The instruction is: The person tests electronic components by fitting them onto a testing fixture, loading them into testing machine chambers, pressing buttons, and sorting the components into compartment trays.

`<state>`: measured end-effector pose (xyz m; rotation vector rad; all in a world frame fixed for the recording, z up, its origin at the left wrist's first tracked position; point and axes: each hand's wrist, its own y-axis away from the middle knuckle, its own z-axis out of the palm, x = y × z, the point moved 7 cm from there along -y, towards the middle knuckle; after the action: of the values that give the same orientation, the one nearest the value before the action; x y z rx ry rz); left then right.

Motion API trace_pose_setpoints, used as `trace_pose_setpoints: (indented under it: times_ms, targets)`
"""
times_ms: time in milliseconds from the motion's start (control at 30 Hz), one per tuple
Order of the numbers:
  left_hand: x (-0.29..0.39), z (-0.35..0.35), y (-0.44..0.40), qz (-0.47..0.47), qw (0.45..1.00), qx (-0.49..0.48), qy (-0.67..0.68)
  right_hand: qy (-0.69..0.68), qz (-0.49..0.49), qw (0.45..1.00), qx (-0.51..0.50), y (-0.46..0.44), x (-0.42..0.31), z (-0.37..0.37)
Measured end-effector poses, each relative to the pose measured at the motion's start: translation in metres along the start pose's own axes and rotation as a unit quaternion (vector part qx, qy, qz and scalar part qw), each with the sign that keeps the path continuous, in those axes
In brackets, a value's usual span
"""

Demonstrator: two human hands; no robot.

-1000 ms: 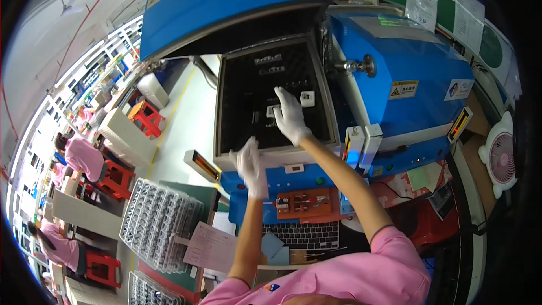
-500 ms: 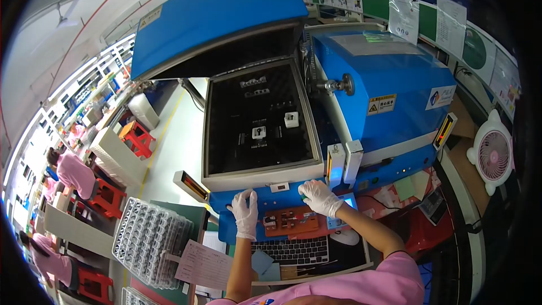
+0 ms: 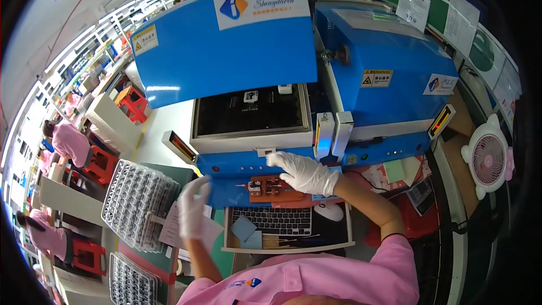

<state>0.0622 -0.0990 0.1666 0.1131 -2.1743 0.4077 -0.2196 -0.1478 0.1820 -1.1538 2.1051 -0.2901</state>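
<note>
Nearest to the body, one pale drawer (image 3: 316, 247) contains one black keyboard (image 3: 276, 220), one white mouse (image 3: 329, 211) and two blue paper notes (image 3: 243, 228). At left stand two stacks of clear plastic trays (image 3: 138, 206). The white-gloved left hand (image 3: 193, 208) is blurred, fingers apart, nothing seen inside; it is over one pale pink paper sheet (image 3: 169, 230). The white-gloved right hand (image 3: 307, 174) has its fingers stretched, also nothing seen inside. Just beside it is one orange rectangular block with metal parts (image 3: 275, 189). Farther is one blue metal machine with raised lid (image 3: 226, 56); I cannot tell if the fingertips touch it. Its black flat bed (image 3: 220, 121) bears two white square pieces (image 3: 251, 96), apart from each other.
</note>
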Motion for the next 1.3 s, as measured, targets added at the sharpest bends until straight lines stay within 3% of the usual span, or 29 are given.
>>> trace_pose_setpoints:
  times_ms: [67, 133, 167, 267, 367, 533, 600, 633, 667, 700, 733, 800, 867, 933, 1033, 1100, 1167, 1200, 1267, 1300]
  targets:
    - [0.008, -0.073, 0.038, 0.005, 0.991, 0.111, -0.076, -0.117, 0.024, 0.991, -0.062, -0.025, -0.053, -0.033]
    - [-0.084, -0.158, 0.087, -0.093, 0.975, 0.188, 0.074, -0.06, 0.082, 0.971, -0.214, -0.05, -0.127, -0.069]
    - [-0.118, -0.193, 0.112, -0.14, 0.957, 0.206, 0.146, -0.049, 0.033, 0.968, -0.244, -0.055, -0.153, -0.073]
    - [-0.11, -0.252, 0.193, -0.215, 0.934, 0.242, -0.154, -0.057, -0.158, 0.941, -0.293, -0.041, -0.221, -0.054]
    - [-0.09, -0.282, 0.243, -0.254, 0.877, 0.277, -0.3, -0.094, -0.257, 0.896, -0.35, -0.015, -0.267, -0.029]
    - [-0.094, -0.307, 0.294, -0.328, 0.792, 0.302, -0.416, -0.132, -0.332, 0.828, -0.433, 0.042, -0.318, -0.007]
    - [-0.121, -0.299, 0.305, -0.347, 0.809, 0.31, -0.36, -0.138, -0.34, 0.811, -0.455, 0.06, -0.329, -0.004]
    - [-0.145, -0.29, 0.313, -0.319, 0.855, 0.329, -0.242, -0.142, -0.343, 0.806, -0.461, 0.066, -0.334, -0.004]
    - [-0.174, -0.283, 0.317, -0.38, 0.853, 0.3, -0.193, -0.146, -0.344, 0.803, -0.465, 0.07, -0.337, -0.004]
    - [-0.176, -0.268, 0.316, -0.382, 0.854, 0.301, -0.186, -0.151, -0.342, 0.801, -0.467, 0.071, -0.338, -0.004]
    - [-0.161, -0.261, 0.312, -0.337, 0.814, 0.322, -0.347, -0.155, -0.338, 0.804, -0.463, 0.071, -0.341, -0.005]
    - [-0.144, -0.255, 0.323, -0.302, 0.737, 0.342, -0.499, -0.119, -0.325, 0.834, -0.43, 0.06, -0.344, -0.008]
    - [-0.158, -0.268, 0.333, -0.263, 0.811, 0.393, -0.345, 0.036, -0.276, 0.902, -0.331, 0.032, -0.339, -0.015]
    - [-0.167, -0.278, 0.347, -0.27, 0.802, 0.419, -0.329, -0.016, -0.108, 0.924, -0.365, 0.019, -0.274, -0.001]
    - [-0.169, -0.288, 0.35, -0.256, 0.803, 0.441, -0.309, -0.105, 0.067, 0.945, -0.303, 0.008, -0.17, 0.05]
    - [-0.159, -0.286, 0.337, -0.224, 0.796, 0.454, -0.332, -0.089, 0.099, 0.961, -0.243, 0.0, -0.096, 0.082]
    - [-0.153, -0.285, 0.326, -0.205, 0.797, 0.453, -0.344, 0.104, -0.068, 0.988, -0.093, 0.007, -0.011, 0.11]
    - [-0.156, -0.284, 0.318, -0.263, 0.8, 0.404, -0.358, 0.105, -0.062, 0.988, -0.092, 0.018, 0.013, 0.122]
    - [-0.158, -0.28, 0.302, -0.37, 0.792, 0.303, -0.38, 0.148, 0.037, 0.969, -0.196, 0.035, 0.058, 0.146]
    - [-0.151, -0.281, 0.296, -0.365, 0.795, 0.3, -0.38, 0.15, 0.042, 0.969, -0.193, 0.039, 0.063, 0.148]
